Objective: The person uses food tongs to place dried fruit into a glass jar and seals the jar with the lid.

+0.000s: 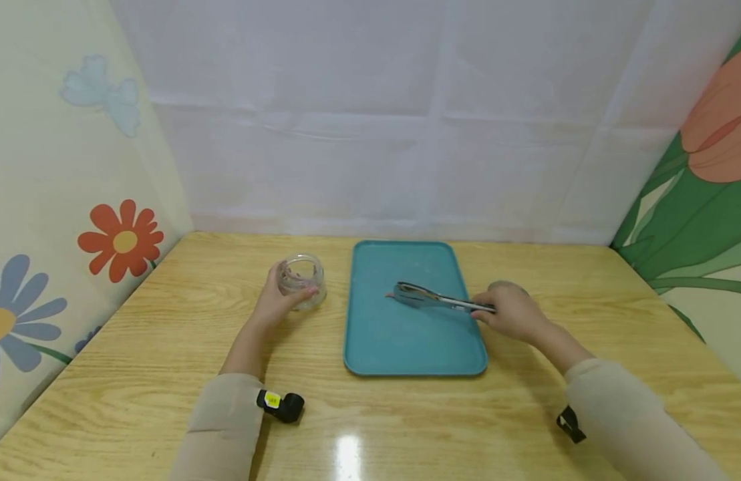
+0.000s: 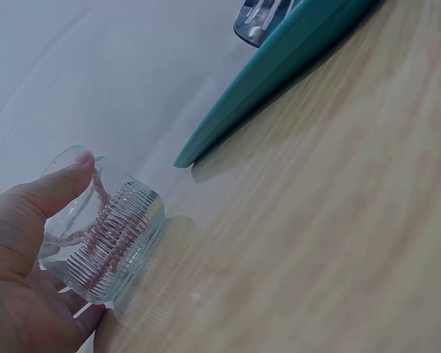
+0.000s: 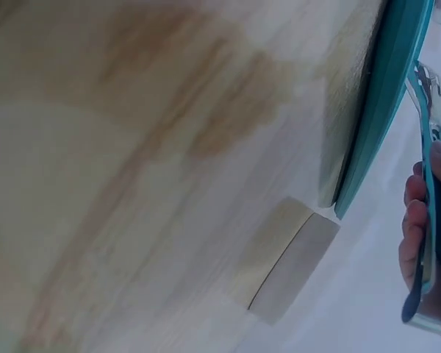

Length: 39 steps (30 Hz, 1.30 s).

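- Metal tongs (image 1: 433,298) lay over the right half of a teal tray (image 1: 394,347), head toward the tray's middle, handle end reaching its right edge; tips appeared to sit together on something small and pinkish, too small to make out
- Right hand (image 1: 510,311) held the tongs by the handle end, just off the tray's right edge, grip closed round them; right wrist view showed fingers (image 3: 413,220) curled about the blue-edged handle (image 3: 426,220)
- Small clear glass jar (image 1: 302,279) stood on the bench (image 1: 166,347) just left of the tray, not touching it
- Left hand (image 1: 278,302) wrapped the jar, thumb (image 2: 59,187) on the near side, grip closed on the glass; ribbed base visible in the left wrist view
- Tray sat mid-bench, long side running away from the person
- Pale sleeves on both arms, small black wrist devices (image 1: 280,405)
- White sheet at the back, flower-printed panels at left and right
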Available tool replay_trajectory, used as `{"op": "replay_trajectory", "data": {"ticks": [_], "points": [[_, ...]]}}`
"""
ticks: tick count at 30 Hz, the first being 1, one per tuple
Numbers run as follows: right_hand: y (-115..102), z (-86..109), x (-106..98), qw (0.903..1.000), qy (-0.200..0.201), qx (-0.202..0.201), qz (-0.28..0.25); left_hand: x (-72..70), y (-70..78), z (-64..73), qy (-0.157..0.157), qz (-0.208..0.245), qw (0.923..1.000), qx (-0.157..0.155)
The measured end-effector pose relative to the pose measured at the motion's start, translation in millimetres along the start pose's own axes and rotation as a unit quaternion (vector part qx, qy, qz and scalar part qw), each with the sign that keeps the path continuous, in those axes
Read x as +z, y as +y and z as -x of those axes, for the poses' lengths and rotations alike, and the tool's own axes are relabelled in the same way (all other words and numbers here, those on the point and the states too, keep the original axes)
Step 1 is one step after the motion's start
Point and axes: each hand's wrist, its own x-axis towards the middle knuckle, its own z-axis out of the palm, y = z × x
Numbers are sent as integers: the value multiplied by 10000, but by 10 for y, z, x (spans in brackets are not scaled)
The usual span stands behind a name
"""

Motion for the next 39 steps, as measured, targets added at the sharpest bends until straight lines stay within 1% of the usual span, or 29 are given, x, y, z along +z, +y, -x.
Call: {"op": "replay_trajectory", "data": {"ticks": [8, 15, 21, 27, 30, 39], "points": [[-56, -1, -33, 9999, 0, 107, -27, -9, 28, 33, 29, -8, 10000, 57], [-113, -61, -133, 9977, -113, 474, -469, -13, 30, 28, 61, -19, 9999, 84], [-106, -117, -198, 9970, -15, 593, -499, -6, 32, 23, 55, 43, 10000, 53], [-116, -170, -265, 9947, -45, 767, -684, 0, 34, 16, 45, 71, 10000, 25], [-135, -210, -306, 9943, 24, 822, -684, 3, 37, 12, 46, 76, 10000, 24], [-284, -389, -383, 9956, 585, 524, -514, 13, 25, -7, 64, 55, 10000, 22]]}}
